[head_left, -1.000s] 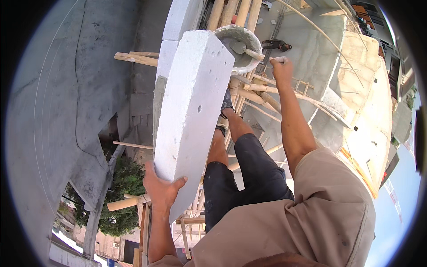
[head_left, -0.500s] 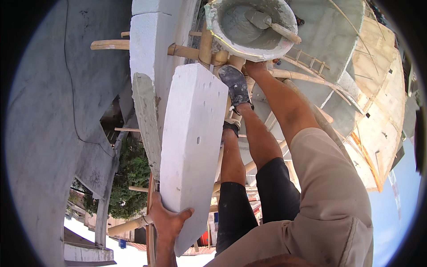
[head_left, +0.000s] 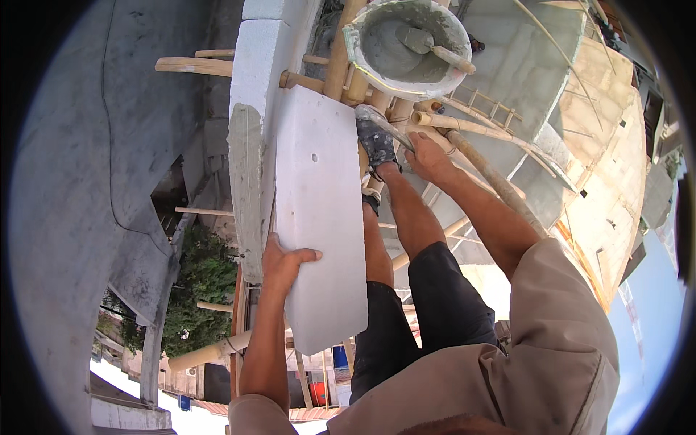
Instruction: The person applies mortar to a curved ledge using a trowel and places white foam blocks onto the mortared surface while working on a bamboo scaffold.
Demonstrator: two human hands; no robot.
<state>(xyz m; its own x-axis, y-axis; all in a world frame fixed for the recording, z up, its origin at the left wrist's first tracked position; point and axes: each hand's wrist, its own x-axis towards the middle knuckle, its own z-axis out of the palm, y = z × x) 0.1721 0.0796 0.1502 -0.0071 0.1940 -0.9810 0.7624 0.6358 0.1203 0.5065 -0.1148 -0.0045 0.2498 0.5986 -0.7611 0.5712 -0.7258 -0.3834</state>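
A long white lightweight concrete block [head_left: 322, 210] is in my left hand [head_left: 283, 264], which grips its left edge with the thumb over the upper face. The fingers beneath are hidden. My right hand [head_left: 431, 158] is closed round a slim, greyish, stick-like tool [head_left: 395, 133] with a wider end near the block's far right corner; its exact kind is unclear. Just left of the block runs a wall of white blocks [head_left: 262, 61], its nearer top coated with grey mortar [head_left: 246, 188]. Beyond my right hand stands a mortar bucket [head_left: 453, 80] with a trowel [head_left: 453, 58] in it.
I stand on bamboo scaffolding; one pole [head_left: 500, 181] passes beside my right arm, and another [head_left: 210, 351] sticks out at lower left. My shoe [head_left: 377, 138] is close to the block. A tall grey wall [head_left: 65, 181] rises at left, with greenery [head_left: 203, 290] far below.
My right hand has come back from below the bucket, now with the stick-like tool. My left hand and the block have moved away from me, and the block has turned, showing its broad face.
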